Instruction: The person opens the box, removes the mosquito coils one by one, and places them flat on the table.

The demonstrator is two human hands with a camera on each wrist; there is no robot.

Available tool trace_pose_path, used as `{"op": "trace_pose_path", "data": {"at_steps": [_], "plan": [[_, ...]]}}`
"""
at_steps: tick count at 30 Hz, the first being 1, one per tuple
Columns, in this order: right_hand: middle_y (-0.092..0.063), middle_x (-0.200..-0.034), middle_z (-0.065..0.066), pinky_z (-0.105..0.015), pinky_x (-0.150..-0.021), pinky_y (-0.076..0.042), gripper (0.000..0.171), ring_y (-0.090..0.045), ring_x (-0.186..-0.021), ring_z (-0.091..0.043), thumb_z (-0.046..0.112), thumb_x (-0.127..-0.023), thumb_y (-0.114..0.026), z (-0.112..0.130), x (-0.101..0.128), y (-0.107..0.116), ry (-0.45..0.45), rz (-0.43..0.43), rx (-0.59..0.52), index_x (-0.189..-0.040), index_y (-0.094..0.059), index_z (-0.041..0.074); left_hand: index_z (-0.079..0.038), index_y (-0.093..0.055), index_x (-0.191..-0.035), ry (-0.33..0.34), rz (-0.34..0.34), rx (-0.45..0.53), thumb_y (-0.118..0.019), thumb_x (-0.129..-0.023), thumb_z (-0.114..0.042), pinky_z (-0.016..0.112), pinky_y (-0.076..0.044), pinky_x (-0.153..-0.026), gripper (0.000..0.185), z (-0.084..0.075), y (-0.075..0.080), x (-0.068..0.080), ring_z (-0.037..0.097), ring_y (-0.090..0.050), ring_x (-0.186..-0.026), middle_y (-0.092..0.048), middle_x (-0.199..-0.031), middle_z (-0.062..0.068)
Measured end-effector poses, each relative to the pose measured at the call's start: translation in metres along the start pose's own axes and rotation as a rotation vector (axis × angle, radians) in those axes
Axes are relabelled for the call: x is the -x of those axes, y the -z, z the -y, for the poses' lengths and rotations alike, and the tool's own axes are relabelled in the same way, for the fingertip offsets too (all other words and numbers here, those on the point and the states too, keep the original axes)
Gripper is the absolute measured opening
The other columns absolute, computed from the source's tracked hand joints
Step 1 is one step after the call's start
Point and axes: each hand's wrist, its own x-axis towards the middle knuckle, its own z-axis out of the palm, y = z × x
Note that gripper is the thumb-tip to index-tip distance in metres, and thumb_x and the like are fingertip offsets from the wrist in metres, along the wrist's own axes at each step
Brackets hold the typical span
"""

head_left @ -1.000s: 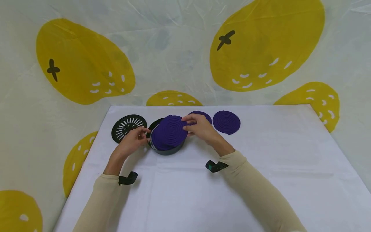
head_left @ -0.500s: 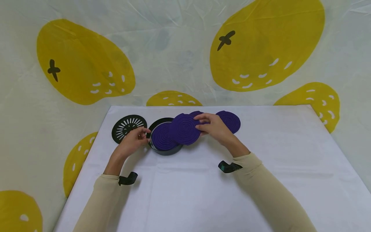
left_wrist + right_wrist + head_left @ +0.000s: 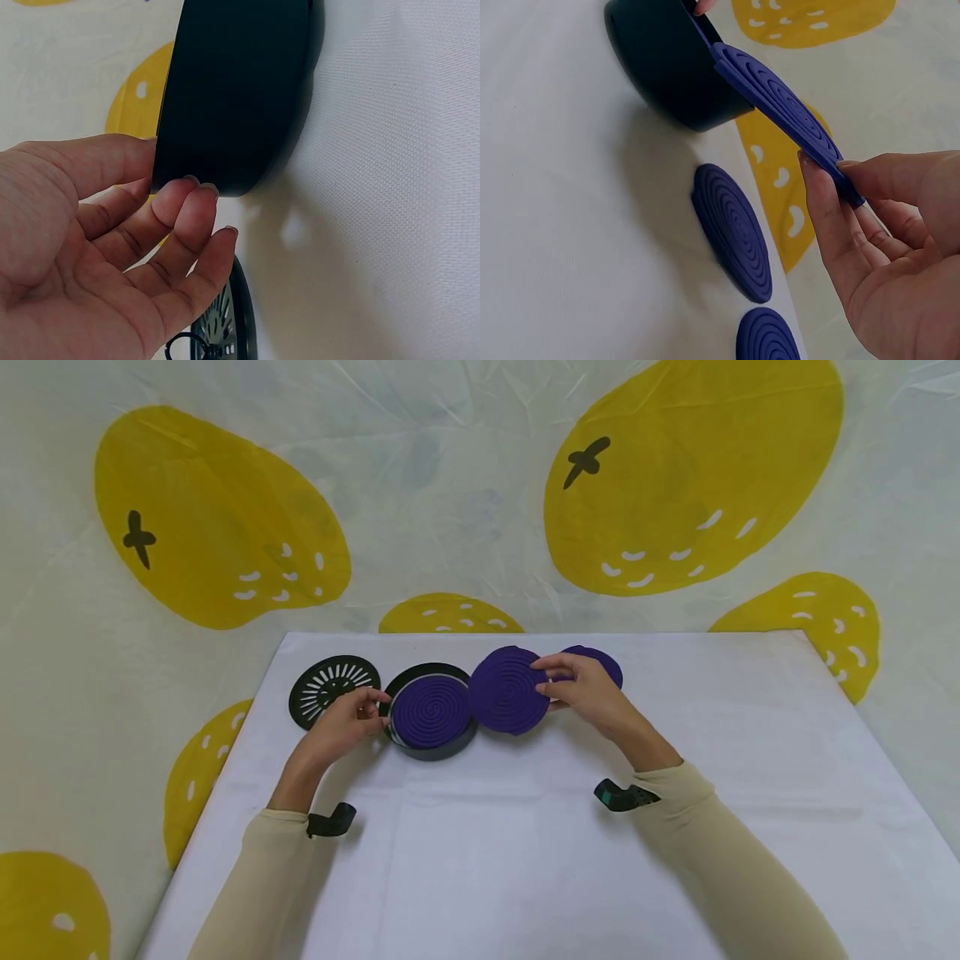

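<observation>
A purple round coaster with spiral grooves is pinched at its right edge between the thumb and fingers of my right hand. It is raised and tilted, its left edge close to the rim of a dark round holder. Another purple coaster shows inside that holder, near the top. My left hand grips the holder's left rim, with the thumb and curled fingers at its edge and side. In the right wrist view, a coaster lying on the table sits below the held one; the head view mostly hides it.
Left of the holder, a black slotted round lid lies flat on the white-covered table, partly behind my left hand. One more purple coaster lies at the back, behind my right hand. A fruit-print cloth hangs behind the table.
My right hand has carried the coaster rightward from over the holder to beside its rim, uncovering the coaster inside. My left hand has stayed at the holder's left edge.
</observation>
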Motion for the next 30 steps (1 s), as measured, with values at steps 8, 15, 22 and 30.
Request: {"op": "trace_pose_path", "data": {"at_steps": [8,15,22,30], "plan": [[-0.060,-0.124,-0.021,-0.034,-0.079,-0.060,0.036,-0.066,-0.091,-0.015,0.004,-0.096,-0.068,-0.006,0.005,0.015,-0.002,-0.014,-0.024,-0.131,-0.061,0.000,0.004,-0.061,-0.127,-0.011,0.003,0.014,-0.069,-0.092,-0.001,0.024,-0.042,-0.064,0.036,0.000,0.001,0.001,0.020,-0.051,-0.079,-0.054,-0.087,0.009],[-0.058,-0.125,-0.022,-0.030,-0.079,-0.059,0.038,-0.065,-0.091,-0.014,0.005,-0.096,-0.067,-0.012,0.010,0.028,-0.013,-0.027,-0.010,-0.133,-0.059,-0.001,0.003,-0.061,-0.128,0.006,0.008,0.006,-0.068,-0.093,-0.003,0.027,-0.043,-0.065,0.036,0.000,0.000,0.000,0.019,-0.052,-0.080,-0.054,-0.087,0.007],[-0.057,-0.128,-0.021,-0.031,-0.081,-0.059,0.042,-0.064,-0.094,-0.012,0.010,-0.097,-0.067,-0.020,0.016,0.044,-0.005,-0.036,0.024,-0.137,-0.057,0.000,0.002,-0.061,-0.127,0.002,0.013,0.008,-0.069,-0.093,-0.003,0.027,-0.043,-0.065,0.036,-0.001,0.002,0.000,0.021,-0.052,-0.079,-0.054,-0.087,0.007],[-0.053,-0.130,-0.021,-0.031,-0.082,-0.059,0.045,-0.062,-0.095,-0.008,0.010,-0.098,-0.067,-0.027,0.021,0.064,-0.016,-0.067,0.040,-0.140,-0.055,-0.001,0.001,-0.061,-0.128,0.020,0.015,0.005,-0.069,-0.093,-0.004,0.028,-0.044,-0.066,0.036,-0.001,0.002,0.000,0.021,-0.052,-0.080,-0.054,-0.088,0.008]]}}
